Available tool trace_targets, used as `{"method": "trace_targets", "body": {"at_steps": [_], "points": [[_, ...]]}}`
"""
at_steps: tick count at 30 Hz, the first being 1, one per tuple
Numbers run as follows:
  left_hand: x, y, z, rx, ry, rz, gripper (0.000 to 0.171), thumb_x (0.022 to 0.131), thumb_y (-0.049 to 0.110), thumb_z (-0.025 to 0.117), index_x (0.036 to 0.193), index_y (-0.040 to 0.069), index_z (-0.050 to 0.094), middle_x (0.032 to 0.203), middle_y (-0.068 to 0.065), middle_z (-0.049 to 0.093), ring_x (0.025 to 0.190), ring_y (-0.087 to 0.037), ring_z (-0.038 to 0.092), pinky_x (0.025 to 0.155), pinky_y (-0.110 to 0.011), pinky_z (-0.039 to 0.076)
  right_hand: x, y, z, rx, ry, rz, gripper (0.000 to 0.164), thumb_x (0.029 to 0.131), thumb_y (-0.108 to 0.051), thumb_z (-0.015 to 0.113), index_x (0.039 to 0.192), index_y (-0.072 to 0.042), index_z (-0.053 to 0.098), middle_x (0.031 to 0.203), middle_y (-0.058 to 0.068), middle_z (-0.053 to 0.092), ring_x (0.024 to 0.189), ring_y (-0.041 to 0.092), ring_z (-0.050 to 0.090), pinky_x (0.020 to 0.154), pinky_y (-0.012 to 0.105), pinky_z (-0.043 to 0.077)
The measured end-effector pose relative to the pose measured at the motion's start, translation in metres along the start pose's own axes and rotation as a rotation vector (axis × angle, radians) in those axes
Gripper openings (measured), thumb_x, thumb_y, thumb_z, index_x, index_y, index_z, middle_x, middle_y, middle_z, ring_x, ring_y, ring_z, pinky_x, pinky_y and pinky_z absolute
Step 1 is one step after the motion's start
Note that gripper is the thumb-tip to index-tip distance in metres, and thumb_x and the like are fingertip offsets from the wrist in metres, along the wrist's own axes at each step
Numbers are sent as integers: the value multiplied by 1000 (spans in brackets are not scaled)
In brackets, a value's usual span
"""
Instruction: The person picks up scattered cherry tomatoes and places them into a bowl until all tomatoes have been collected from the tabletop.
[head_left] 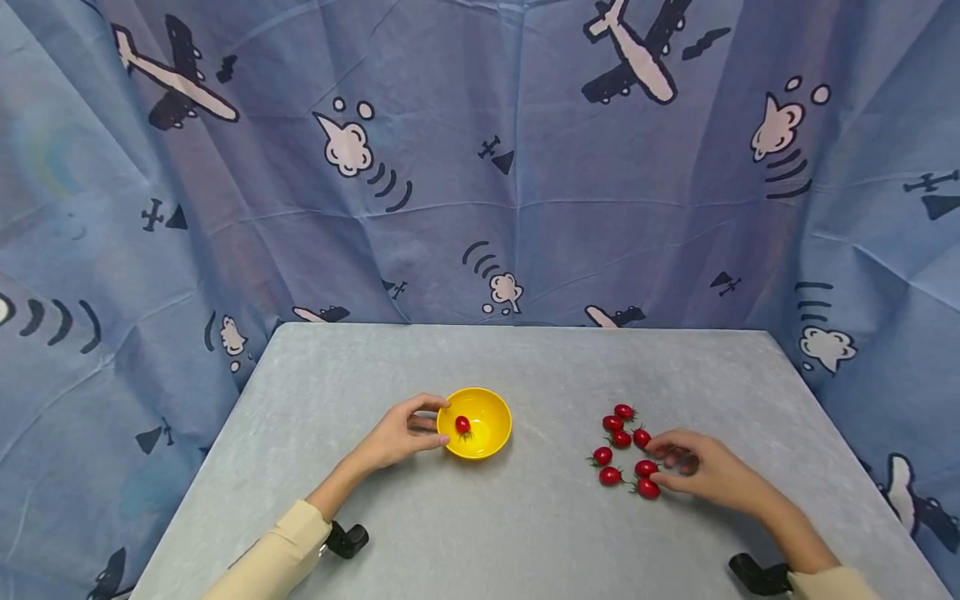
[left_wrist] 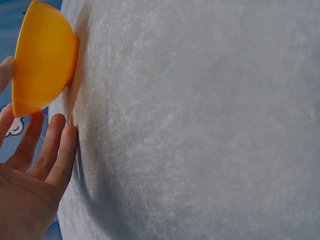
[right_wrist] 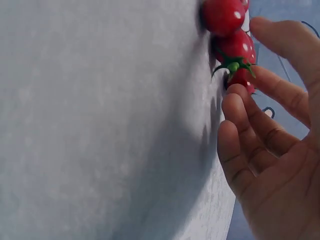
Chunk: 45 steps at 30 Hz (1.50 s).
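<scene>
From the head view, a pale grey worktop (head_left: 555,375) with rounded far corners runs back to a blue curtain (head_left: 442,108), which hangs in soft folds behind it and down both sides. The cloth is printed with dark-winged airplanes (head_left: 637,58), white clouds (head_left: 348,150) and curved black lines. On the worktop, left of centre, sits a yellow bowl (head_left: 495,425) with one red tomato (head_left: 462,425) inside. The left hand (head_left: 401,433) holds the bowl at its left side, thumb and fingers at the rim. To the right, eight loose tomatoes (head_left: 621,439) lie in a cluster, green stalks showing on several. The right hand (head_left: 708,468) is at their right edge, its grasp unclosed, thumb and forefinger apart beside the nearest ones. Cream sleeves (head_left: 277,550) cover the forearms, and a black device (head_left: 347,540) shows at the left wrist.

From the left wrist, the bowl stands at the worktop's edge of view, thumb and forefinger at its rim, the other fingers extended below it; the surface looks finely textured and carries a soft shadow.

From the right wrist, the thumb and fingers are spread around the tomatoes; they overlap so much that contact is hard to judge. Blue cloth fills the background.
</scene>
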<state>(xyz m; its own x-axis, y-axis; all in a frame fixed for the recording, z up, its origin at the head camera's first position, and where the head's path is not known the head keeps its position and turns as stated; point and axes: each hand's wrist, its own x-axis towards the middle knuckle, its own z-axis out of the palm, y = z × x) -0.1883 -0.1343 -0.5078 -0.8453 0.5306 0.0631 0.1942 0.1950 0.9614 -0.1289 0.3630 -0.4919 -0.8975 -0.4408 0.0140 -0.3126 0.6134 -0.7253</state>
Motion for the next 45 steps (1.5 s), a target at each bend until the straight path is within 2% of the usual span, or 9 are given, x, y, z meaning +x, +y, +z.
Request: {"method": "trace_targets", "body": {"at_steps": [6, 13, 19, 22, 28, 32, 39, 45], "points": [[0, 1, 0, 4, 2, 0, 51, 90, -2, 76, 136, -6, 55, 134, -26, 55, 107, -39, 64, 88, -35, 58, 7, -1, 5, -26, -24, 21, 32, 86, -19, 85, 110, -4, 71, 100, -1, 66, 80, 11, 60, 65, 28, 55], [0, 0, 0, 14, 9, -7, 51, 90, -2, 77, 136, -6, 56, 133, -25, 55, 107, -39, 65, 89, -34, 57, 9, -1, 8, -62, -37, -15, 21, 86, -15, 84, 102, -8, 73, 91, -6, 63, 75, 9, 58, 61, 27, 54], [1, -1, 0, 28, 5, -7, 48, 89, -5, 75, 133, -11, 55, 130, -31, 55, 106, -45, 63, 88, -39, 58, 10, 0, 8, -67, -39, 25, 21, 87, -17, 84, 102, -9, 72, 88, -7, 62, 76, 7, 57, 63, 27, 53], [1, -2, 0, 32, 3, -7, 49, 90, -5, 75, 133, -11, 54, 131, -31, 54, 106, -45, 63, 88, -41, 58, 10, 0, 5, -61, -24, 27, 20, 87, -18, 83, 102, -9, 72, 88, -7, 62, 76, 7, 58, 64, 28, 55], [1, -3, 0, 35, 9, -21, 50, 90, 3, 78, 136, -2, 57, 135, -23, 55, 110, -36, 64, 91, -37, 57, 9, -3, -1, -71, 28, -15, 20, 88, -20, 83, 103, -10, 73, 89, -8, 64, 76, 7, 59, 65, 27, 56], [0, -3, 0, 34, 13, -15, 50, 90, 7, 80, 135, 1, 59, 137, -20, 55, 111, -35, 64, 90, -36, 57, 11, -5, -7, -81, 57, -2, 22, 88, -20, 83, 105, -11, 73, 92, -7, 65, 77, 8, 60, 67, 27, 56], [1, -7, -2, 38, 13, 8, 50, 88, 7, 81, 134, 1, 60, 137, -19, 56, 112, -36, 64, 89, -36, 57, 22, -17, -13, -75, 108, -25, 20, 89, -16, 82, 106, -9, 73, 91, -8, 66, 77, 11, 60, 68, 28, 56], [2, -6, -3, 28, 7, -1, 51, 88, 7, 82, 134, 1, 61, 137, -17, 57, 113, -35, 64, 89, -36, 57, 39, -31, -12, -68, 125, -40, 21, 90, -20, 82, 107, -12, 74, 94, -8, 67, 80, 13, 60, 72, 28, 56]]}}
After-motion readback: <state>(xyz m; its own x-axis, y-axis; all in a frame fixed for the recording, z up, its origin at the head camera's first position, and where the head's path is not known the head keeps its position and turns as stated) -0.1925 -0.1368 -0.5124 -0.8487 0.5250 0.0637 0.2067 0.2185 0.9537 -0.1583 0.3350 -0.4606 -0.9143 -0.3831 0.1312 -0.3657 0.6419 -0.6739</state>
